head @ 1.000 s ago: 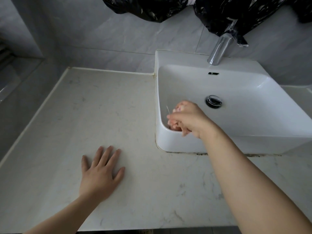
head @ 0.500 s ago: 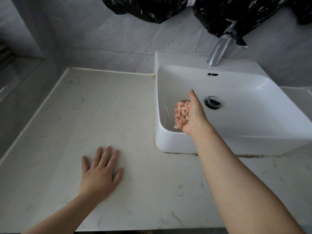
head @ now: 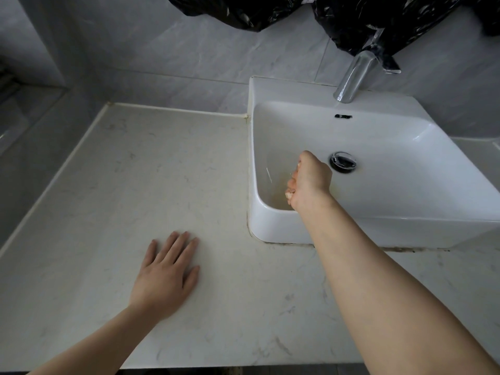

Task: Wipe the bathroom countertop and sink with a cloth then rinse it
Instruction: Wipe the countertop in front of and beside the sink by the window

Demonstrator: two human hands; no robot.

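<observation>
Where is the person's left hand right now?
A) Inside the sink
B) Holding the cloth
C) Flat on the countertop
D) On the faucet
C: the left hand lies palm down, fingers spread, on the countertop, while the right hand holds the cloth in the sink.

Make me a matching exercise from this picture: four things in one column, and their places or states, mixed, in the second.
Things:
1. left hand
2. right hand
3. faucet
4. drain

Places or states:
a. in the sink floor
b. flat on the countertop
c. above the sink's back rim
d. fisted on a cloth

Pairs: 1-b, 2-d, 3-c, 4-a
</observation>
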